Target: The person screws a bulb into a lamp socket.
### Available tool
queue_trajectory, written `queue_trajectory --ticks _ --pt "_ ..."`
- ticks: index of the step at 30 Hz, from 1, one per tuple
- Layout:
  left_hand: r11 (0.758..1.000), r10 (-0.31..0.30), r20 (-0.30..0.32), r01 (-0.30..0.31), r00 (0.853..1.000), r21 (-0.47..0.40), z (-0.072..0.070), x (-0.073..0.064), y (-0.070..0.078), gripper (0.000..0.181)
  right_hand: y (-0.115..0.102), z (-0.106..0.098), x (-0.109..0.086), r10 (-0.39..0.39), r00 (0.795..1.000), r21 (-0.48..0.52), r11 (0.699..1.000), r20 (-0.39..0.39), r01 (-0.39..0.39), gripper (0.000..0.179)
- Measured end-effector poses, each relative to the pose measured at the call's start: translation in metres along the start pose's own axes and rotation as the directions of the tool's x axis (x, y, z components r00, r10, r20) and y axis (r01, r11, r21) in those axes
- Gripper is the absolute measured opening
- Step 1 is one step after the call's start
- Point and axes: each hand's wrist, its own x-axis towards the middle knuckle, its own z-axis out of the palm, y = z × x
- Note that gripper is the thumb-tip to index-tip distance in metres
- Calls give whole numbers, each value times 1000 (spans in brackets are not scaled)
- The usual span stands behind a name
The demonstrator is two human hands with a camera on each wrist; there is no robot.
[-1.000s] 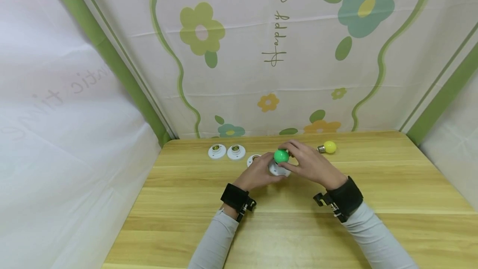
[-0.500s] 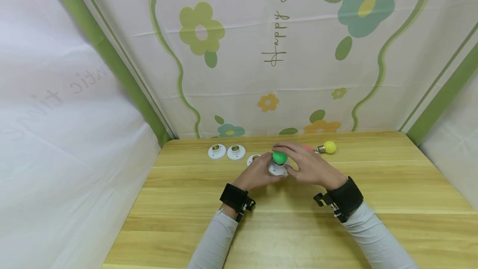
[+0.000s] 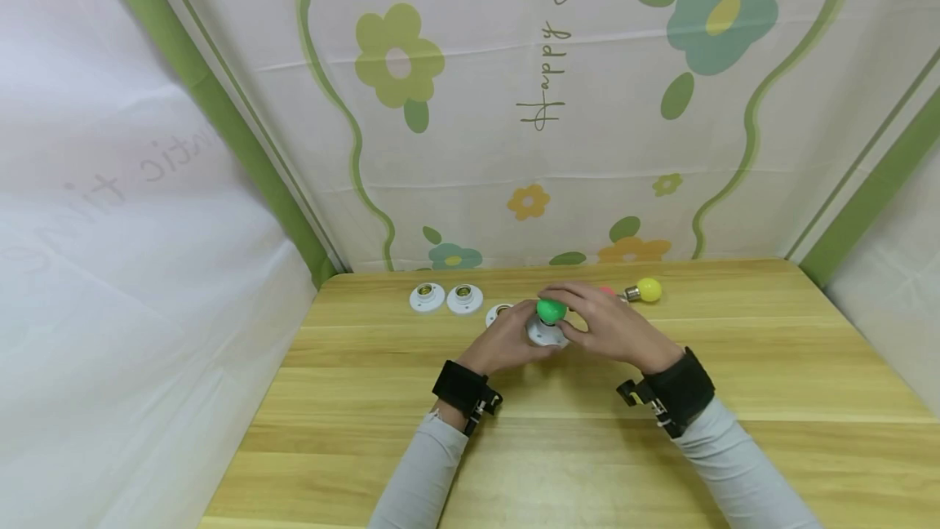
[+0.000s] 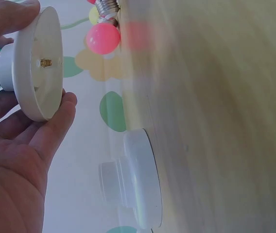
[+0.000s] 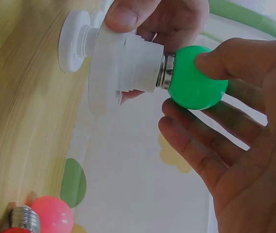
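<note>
Near the back of the table, my left hand (image 3: 507, 343) grips the rim of a white lamp holder (image 3: 545, 335), thumb on one side and fingers on the other. The holder is raised off the wood, and the left wrist view shows its hollow underside (image 4: 45, 73). A round green bulb (image 5: 196, 80) sits with its metal base partly inside the holder's socket, some of the metal still showing. My right hand (image 5: 254, 121) holds this bulb between thumb and fingers. Both hands are close together, the right one beside and over the bulb.
Two white lamp holders (image 3: 427, 299) stand at the back left, and another lamp holder (image 3: 496, 315) is partly hidden behind my left hand. To the right lie a yellow bulb (image 3: 649, 290) and a pink bulb (image 4: 103, 39). A printed curtain (image 3: 470, 145) hangs behind the table.
The green bulb has shifted slightly left over the holder. My right thumb moved off the bulb's front and then back toward it. The pink bulb has come into view behind the right hand.
</note>
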Motion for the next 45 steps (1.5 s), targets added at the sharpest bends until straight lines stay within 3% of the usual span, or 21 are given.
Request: queue_trajectory --ticks 18,27,32,45 --pt "999 -35 20 34 999 33 3 0 3 68 1 4 0 4 998 -51 999 -67 -8 47" --pt "999 -7 10 7 1000 42 3 1 1 68 -1 2 -1 43 999 -13 999 -13 -43 65" --pt "1000 -13 19 12 1000 10 3 1 1 70 -2 0 -1 28 999 14 1000 16 -28 56" --pt "1000 -1 -4 1 1000 -10 2 0 0 71 0 1 -1 9 1000 -12 1000 -22 -9 48"
